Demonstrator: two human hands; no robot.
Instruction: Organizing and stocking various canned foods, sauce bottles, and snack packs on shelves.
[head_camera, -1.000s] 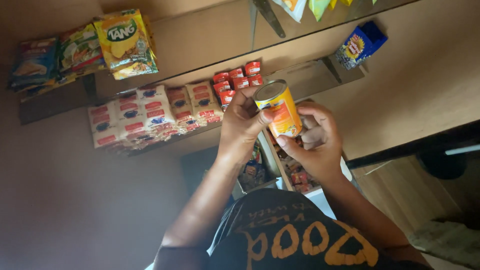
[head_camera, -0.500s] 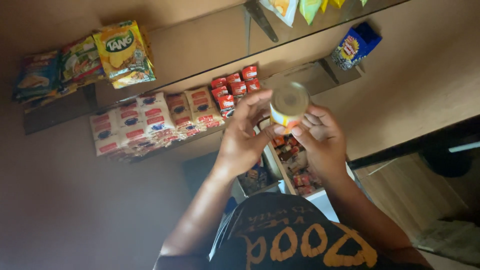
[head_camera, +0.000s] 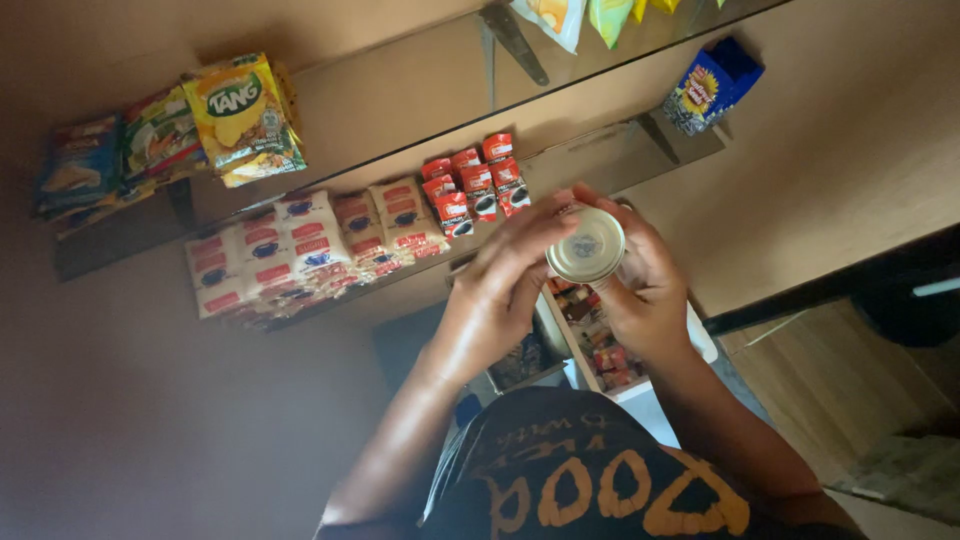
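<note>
A long wall shelf (head_camera: 600, 160) runs behind the hands, lined with pale sachets (head_camera: 300, 245) at left and small red packets (head_camera: 475, 185) at centre; yellow-green drink pouches (head_camera: 240, 115) hang above, a blue box (head_camera: 715, 85) far right. Below, an open box (head_camera: 610, 345) holds mixed small packets. Between the hands, a tin can (head_camera: 586, 246) points its round end at the camera, long axis running away. The left hand (head_camera: 505, 285) and right hand (head_camera: 645, 285) grasp its sides.
</note>
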